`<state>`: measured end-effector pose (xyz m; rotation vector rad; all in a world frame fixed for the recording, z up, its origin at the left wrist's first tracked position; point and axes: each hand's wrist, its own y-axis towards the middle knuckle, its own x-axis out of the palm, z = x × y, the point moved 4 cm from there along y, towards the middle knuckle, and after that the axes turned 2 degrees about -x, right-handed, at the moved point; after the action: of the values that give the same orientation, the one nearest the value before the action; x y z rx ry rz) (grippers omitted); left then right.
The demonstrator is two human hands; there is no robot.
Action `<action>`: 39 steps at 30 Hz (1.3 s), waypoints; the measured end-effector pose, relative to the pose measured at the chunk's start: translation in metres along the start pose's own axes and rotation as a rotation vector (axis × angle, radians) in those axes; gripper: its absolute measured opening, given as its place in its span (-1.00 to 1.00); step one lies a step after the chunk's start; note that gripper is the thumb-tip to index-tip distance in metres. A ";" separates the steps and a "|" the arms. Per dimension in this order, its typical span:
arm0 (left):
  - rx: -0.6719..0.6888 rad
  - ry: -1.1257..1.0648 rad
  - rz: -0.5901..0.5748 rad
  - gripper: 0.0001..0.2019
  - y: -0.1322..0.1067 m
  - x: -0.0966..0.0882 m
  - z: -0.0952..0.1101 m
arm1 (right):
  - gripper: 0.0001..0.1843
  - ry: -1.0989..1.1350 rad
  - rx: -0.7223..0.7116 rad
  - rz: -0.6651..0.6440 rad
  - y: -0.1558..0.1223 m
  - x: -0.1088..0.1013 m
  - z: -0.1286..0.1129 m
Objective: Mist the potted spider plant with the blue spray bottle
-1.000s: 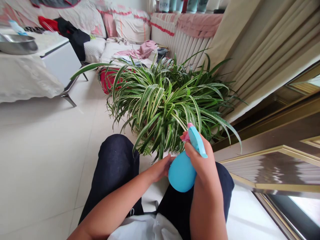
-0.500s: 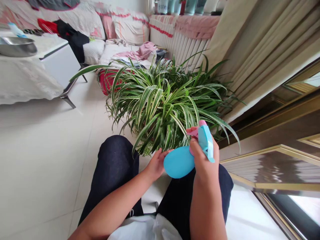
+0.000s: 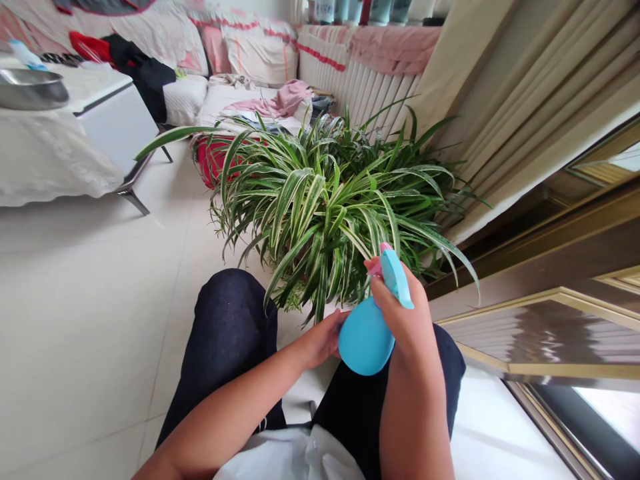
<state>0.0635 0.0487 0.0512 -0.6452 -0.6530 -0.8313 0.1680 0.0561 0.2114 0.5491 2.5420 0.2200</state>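
Note:
A blue spray bottle (image 3: 366,337) with a pink nozzle and trigger is tilted in front of me, its rounded base toward me. My right hand (image 3: 404,300) wraps round its neck and head, fingers by the trigger. Against the left side of the bottle rests my left hand (image 3: 327,339), its fingertips partly hidden behind it. Just beyond both hands spreads a large spider plant (image 3: 320,200) with long green-and-white striped leaves; the nozzle points toward its front right leaves. Its pot is hidden under the foliage.
Beige curtains (image 3: 510,113) and a brown gold-trimmed door panel (image 3: 545,333) flank the right side. Behind the plant are a white radiator (image 3: 373,90) and a sofa with clothes. A cloth-covered table (image 3: 55,157) bearing a metal bowl (image 3: 33,90) stands at left.
The spray bottle has swung: its head moved left and its base dropped slightly right and toward me. My right hand moved left with it; my left hand shifted slightly right, against the bottle.

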 end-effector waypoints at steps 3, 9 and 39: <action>0.022 0.035 0.029 -0.29 -0.003 0.004 0.004 | -0.58 0.015 -0.026 -0.008 0.001 0.004 -0.002; 0.062 0.036 0.057 -0.33 -0.005 0.000 0.005 | -0.72 0.024 -0.077 0.032 0.000 0.005 -0.005; 0.117 0.088 0.092 -0.26 -0.009 -0.001 0.008 | -0.74 0.033 -0.006 0.069 -0.009 -0.005 -0.011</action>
<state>0.0538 0.0500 0.0576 -0.5259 -0.5829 -0.7262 0.1632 0.0450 0.2207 0.6368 2.5557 0.2638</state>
